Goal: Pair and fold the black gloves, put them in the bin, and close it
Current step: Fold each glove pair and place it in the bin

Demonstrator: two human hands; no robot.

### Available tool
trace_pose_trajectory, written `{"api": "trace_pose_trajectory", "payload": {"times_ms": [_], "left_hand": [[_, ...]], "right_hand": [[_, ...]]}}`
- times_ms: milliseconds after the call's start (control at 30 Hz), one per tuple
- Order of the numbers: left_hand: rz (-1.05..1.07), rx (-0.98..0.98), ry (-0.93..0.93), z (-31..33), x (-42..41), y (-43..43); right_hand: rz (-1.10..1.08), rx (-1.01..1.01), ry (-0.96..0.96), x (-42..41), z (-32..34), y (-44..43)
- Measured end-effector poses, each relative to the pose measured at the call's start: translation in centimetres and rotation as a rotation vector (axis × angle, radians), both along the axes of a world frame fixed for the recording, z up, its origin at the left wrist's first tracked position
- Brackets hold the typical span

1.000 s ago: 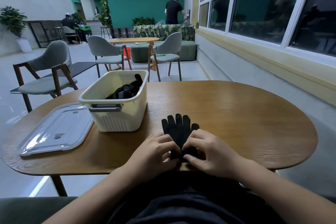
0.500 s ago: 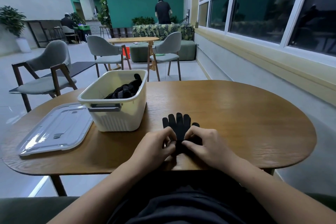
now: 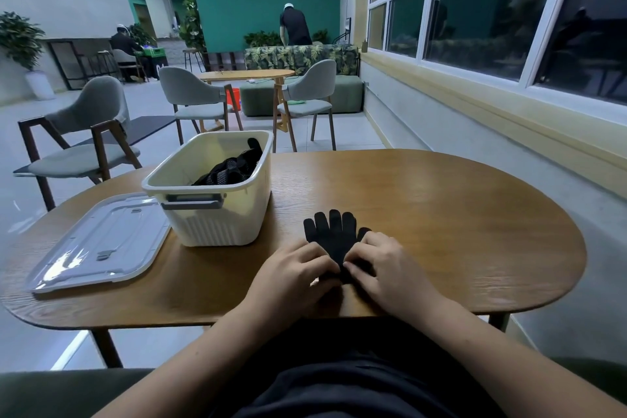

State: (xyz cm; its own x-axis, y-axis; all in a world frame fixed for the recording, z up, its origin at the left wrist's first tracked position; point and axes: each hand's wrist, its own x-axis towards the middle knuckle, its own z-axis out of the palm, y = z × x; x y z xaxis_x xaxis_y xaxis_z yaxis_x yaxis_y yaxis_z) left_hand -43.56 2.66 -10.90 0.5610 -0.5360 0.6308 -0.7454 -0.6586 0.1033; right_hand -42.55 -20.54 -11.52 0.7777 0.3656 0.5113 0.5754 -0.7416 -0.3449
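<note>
Cafe/lounge: wood tables, chairs, sofa, plants.

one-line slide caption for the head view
Left hand and right hand pinch black gloves on the table beside the open bin; lid lies apart.

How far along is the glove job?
Done: dotted black gloves lie in the cream plastic bin. In hand: left hand and right hand pinch a black knit glove on the wooden table. Left: folding it, binning it, fitting the clear lid beside the bin.
</note>
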Motion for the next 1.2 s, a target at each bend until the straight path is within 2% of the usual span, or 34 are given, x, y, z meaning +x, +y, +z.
{"api": "trace_pose_trajectory", "payload": {"times_ms": [133, 300, 533, 733, 867, 1033, 1200], "left_hand": [[0.02, 0.036, 0.05, 0.0, 0.2, 0.1], [0.006, -0.019, 0.141, 0.2, 0.4, -0.3], [0.083, -0.027, 0.13, 0.4, 1.2, -0.6], [0.146, -0.176, 0.306, 0.7, 1.2, -0.4], [0.214, -0.144, 0.307, 0.6, 1.6, -0.5], [0.256, -0.158, 0.264, 0.0, 1.8, -0.3], [0.16, -0.079, 0.132, 0.3, 1.4, -0.2]], "right_hand": [[0.01, -0.047, -0.133, -0.1, -0.1, 0.1], [0.026, -0.153, -0.277, -0.3, 0.0, 0.4], [0.061, -0.181, -0.164, -0.8, 0.5, 0.3], [0.052, 0.069, 0.071, -0.5, 1.3, 0.1], [-0.027, 0.143, 0.162, -0.1, 1.5, 0.1], [-0.129, 0.124, 0.157, 0.6, 0.8, 0.0], [-0.036, -0.013, -0.085, 0.5, 0.4, 0.5]]}}
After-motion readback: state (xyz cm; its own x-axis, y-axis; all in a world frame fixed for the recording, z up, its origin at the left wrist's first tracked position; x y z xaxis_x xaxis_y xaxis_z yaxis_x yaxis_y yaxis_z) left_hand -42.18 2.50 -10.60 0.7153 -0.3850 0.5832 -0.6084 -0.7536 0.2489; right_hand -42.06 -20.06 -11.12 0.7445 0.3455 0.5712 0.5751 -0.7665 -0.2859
